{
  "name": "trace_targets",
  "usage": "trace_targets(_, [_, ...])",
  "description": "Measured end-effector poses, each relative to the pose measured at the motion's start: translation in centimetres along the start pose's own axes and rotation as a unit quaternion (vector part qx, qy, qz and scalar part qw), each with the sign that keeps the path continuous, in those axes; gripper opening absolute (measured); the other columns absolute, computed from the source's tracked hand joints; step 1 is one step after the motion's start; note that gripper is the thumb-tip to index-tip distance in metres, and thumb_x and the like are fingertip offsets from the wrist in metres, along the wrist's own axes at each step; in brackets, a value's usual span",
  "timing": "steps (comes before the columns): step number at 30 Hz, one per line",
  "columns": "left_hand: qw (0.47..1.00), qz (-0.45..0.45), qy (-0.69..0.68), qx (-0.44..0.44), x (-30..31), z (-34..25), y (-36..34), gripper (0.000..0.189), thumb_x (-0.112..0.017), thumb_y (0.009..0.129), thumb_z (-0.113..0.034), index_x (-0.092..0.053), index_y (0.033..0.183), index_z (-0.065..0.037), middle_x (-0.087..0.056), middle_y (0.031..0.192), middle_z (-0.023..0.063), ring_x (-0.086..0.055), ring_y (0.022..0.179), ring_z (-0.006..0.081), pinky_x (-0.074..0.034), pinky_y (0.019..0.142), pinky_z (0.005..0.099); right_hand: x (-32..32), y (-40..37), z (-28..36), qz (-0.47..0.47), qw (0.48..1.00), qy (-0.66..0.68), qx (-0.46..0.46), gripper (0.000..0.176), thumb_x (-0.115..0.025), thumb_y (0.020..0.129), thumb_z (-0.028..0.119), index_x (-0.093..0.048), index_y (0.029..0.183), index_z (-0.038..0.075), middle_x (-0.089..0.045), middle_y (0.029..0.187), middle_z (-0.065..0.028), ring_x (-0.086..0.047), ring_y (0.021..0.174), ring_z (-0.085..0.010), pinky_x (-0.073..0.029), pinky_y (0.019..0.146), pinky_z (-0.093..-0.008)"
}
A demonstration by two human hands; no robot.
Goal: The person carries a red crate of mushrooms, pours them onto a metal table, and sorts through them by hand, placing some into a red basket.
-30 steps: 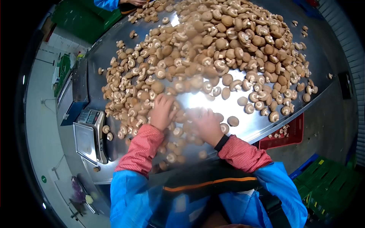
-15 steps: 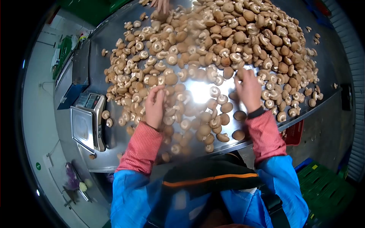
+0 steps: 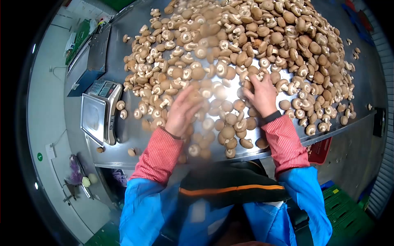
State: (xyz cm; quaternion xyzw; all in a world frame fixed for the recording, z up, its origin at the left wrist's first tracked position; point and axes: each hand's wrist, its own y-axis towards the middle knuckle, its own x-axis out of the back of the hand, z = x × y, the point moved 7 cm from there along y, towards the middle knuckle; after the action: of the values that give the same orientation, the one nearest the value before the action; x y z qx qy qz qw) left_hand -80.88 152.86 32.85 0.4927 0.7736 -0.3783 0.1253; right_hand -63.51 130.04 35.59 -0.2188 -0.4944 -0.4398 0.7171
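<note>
Brown mushrooms with pale stems lie all over a metal table, heaped in a large pile of mushrooms [image 3: 316, 47] at the right and far side. My left hand [image 3: 183, 110] is over the scattered mushrooms on the left, its fingers stretched out and partly blurred; nothing shows in it. My right hand [image 3: 263, 96] reaches to the near edge of the pile, thumb and fingers closed round a mushroom [image 3: 248, 85]. Between my hands lies a loose group of mushrooms [image 3: 230, 131], some cap up, others stem up. A smear blurs the middle of the view.
A weighing scale [image 3: 94, 119] with a metal pan stands at the table's left edge, with a dark blue box [image 3: 88, 65] behind it. Below the right edge are a red crate [image 3: 320, 151] and green crates [image 3: 347, 213]. The metal table [image 3: 119, 158] ends close to my body.
My left hand has moved up and to the right, its fingers straightening. The right hand has shifted slightly left and now grips a mushroom. The other person's hand at the far side has left view.
</note>
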Motion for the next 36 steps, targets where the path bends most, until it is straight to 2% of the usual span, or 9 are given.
trace_targets(9, [0.984,0.023,0.172,-0.034,-5.2,1.3,-0.4,0.052,-0.065,0.094,0.001,-0.049,0.144,-0.004,-0.064,0.121,0.0068,-0.065,0.104,0.0132,-0.054,0.088,0.0257,5.3,-4.3,1.6,0.006,0.994,0.092,-0.059,0.061,-0.082,0.077,0.024,-0.048,0.126,0.009,-0.053,0.114,-0.0295,-0.065,0.081,-0.0449,-0.055,0.065,-0.0467])
trace_targets(13, [0.983,0.067,0.171,-0.014,-8.4,3.4,-0.9,0.050,-0.065,0.093,0.007,-0.051,0.140,-0.002,-0.065,0.124,0.0088,-0.065,0.111,0.0139,-0.054,0.094,0.0255,1.0,-7.5,-2.6,0.171,0.855,0.446,-0.201,0.048,-0.070,0.092,0.022,-0.048,0.132,0.007,-0.064,0.101,-0.0088,-0.062,0.086,-0.0172,-0.053,0.076,-0.0312])
trace_targets(16, [0.879,0.108,0.436,-0.162,-12.6,2.8,-1.5,0.052,-0.076,0.083,0.002,-0.059,0.131,-0.004,-0.062,0.121,0.0058,-0.064,0.103,0.0138,-0.055,0.085,0.0292,0.4,-9.9,-0.3,0.297,0.596,0.701,-0.256,0.053,-0.061,0.100,0.024,-0.038,0.146,0.011,-0.061,0.117,-0.0133,-0.068,0.095,-0.0192,-0.059,0.069,-0.0266])
trace_targets(18, [0.764,0.168,0.574,-0.242,-15.9,3.5,-2.8,0.053,-0.080,0.078,-0.002,-0.061,0.127,-0.005,-0.059,0.119,0.0064,-0.062,0.096,0.0157,-0.053,0.083,0.0302,1.0,-10.5,0.5,0.250,0.547,0.751,-0.275,0.058,-0.058,0.102,0.030,-0.037,0.152,0.009,-0.055,0.133,-0.0133,-0.064,0.107,-0.0201,-0.057,0.077,-0.0282])
trace_targets(20, [0.793,0.218,0.522,-0.226,-18.2,4.5,-2.9,0.049,-0.081,0.080,-0.011,-0.062,0.125,-0.006,-0.060,0.112,0.0096,-0.062,0.097,0.0223,-0.051,0.086,0.0335,2.2,-11.0,0.3,0.215,0.536,0.754,-0.314,0.060,-0.062,0.099,0.031,-0.043,0.151,0.006,-0.056,0.137,-0.0096,-0.055,0.124,-0.0186,-0.051,0.097,-0.0332])
trace_targets(25, [0.825,0.201,0.490,-0.196,-20.2,6.5,3.0,0.041,-0.076,0.085,-0.014,-0.063,0.124,-0.006,-0.062,0.106,0.0113,-0.060,0.099,0.0268,-0.049,0.089,0.0381,5.3,-14.7,-7.5,0.197,0.567,0.760,-0.249,0.053,-0.066,0.094,0.030,-0.053,0.138,0.004,-0.062,0.121,-0.0095,-0.063,0.100,-0.0157,-0.055,0.079,-0.0285])
trace_targets(28, [0.683,0.181,0.620,-0.340,-22.4,6.5,9.8,0.047,-0.069,0.085,-0.010,-0.060,0.131,-0.007,-0.062,0.118,0.0130,-0.057,0.112,0.0301,-0.047,0.098,0.0416,10.5,-18.5,-14.3,0.098,0.652,0.693,-0.293,0.057,-0.067,0.093,0.039,-0.051,0.137,0.007,-0.064,0.106,-0.0101,-0.068,0.077,-0.0160,-0.054,0.052,-0.0213])
trace_targets(32, [0.580,0.164,0.684,-0.410,-23.1,8.5,16.1,0.061,-0.069,0.080,-0.006,-0.056,0.140,-0.012,-0.060,0.126,0.0117,-0.053,0.120,0.0322,-0.046,0.099,0.0449,17.5,-24.5,-23.5,-0.014,0.768,0.470,-0.435,0.066,-0.063,0.095,0.049,-0.045,0.146,0.010,-0.066,0.111,-0.0142,-0.069,0.083,-0.0224,-0.056,0.056,-0.0303])
trace_targets(36, [0.529,0.123,0.800,-0.255,-24.0,8.0,17.0,0.061,-0.067,0.081,-0.012,-0.057,0.141,-0.017,-0.061,0.129,0.0088,-0.052,0.122,0.0311,-0.048,0.094,0.0469,19.5,-20.5,-21.2,-0.056,0.924,-0.085,-0.369,0.070,-0.077,0.087,0.028,-0.046,0.146,0.008,-0.063,0.112,-0.0240,-0.064,0.096,-0.0408,-0.053,0.082,-0.0461])
